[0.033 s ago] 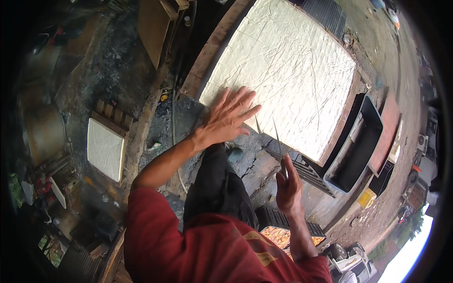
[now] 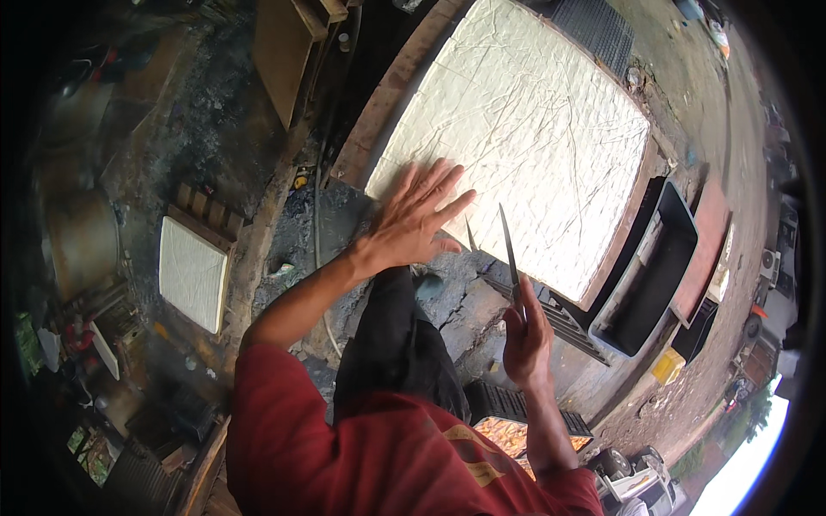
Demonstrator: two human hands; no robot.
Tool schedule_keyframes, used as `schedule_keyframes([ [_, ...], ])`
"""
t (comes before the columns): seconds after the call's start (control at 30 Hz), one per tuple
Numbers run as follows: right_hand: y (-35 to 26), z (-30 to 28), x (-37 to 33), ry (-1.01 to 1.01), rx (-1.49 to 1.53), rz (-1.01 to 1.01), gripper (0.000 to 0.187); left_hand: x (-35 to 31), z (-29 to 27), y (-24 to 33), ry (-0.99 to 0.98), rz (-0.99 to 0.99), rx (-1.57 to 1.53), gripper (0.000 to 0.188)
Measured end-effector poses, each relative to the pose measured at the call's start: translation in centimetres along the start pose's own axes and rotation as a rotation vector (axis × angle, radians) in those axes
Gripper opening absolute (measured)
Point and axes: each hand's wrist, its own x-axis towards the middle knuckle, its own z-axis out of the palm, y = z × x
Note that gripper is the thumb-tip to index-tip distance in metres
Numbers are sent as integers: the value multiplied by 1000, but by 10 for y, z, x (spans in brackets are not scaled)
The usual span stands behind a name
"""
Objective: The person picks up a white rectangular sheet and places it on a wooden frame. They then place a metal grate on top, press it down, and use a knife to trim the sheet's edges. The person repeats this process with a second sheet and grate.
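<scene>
Spreading loose and flat, my left fingers (image 2: 446, 183) seem to rest on the slab (image 2: 533, 129), upper centre of frame; my right fingers (image 2: 532, 316) grasp a knife (image 2: 508, 245), blade over the slab's lower edge. I judge it early work: slab mostly whole, remainder unclear. I read no lettering.

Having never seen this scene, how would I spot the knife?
Start at the big pale slab at the top. Near its lower edge, the person's right hand holds the knife, tip pointing up over the slab. It is slim and pointed, unlike the wide black tub to the right.
</scene>
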Motion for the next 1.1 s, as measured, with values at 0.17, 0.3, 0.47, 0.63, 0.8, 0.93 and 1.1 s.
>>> schedule_keyframes([
  [0.17, -1, 47, 123, 30, -87, -63, 61, 48, -36, -53, 207, -259, 164, 78],
  [0.3, -9, 81, 215, 54, -94, -178, 62, 79, -58, -98, 128, -291, 95, 76],
  [0.47, -11, 95, 259, -13, -171, -244, 64, 82, -66, -112, 135, -227, 91, 73],
  [0.63, -1, 80, 221, -95, -235, -163, 70, 87, -68, -115, 117, -247, 48, 66],
  [0.8, 1, 57, 173, -131, -225, -92, 69, 75, -62, -90, 146, -279, 163, 58],
  [0.93, 7, 53, 147, -146, -189, -16, 61, 53, -44, -57, 138, -323, 179, 55],
  [1.1, 28, 37, 93, -138, -227, 2, 61, 23, -8, 3, 75, -320, 141, 57],
])
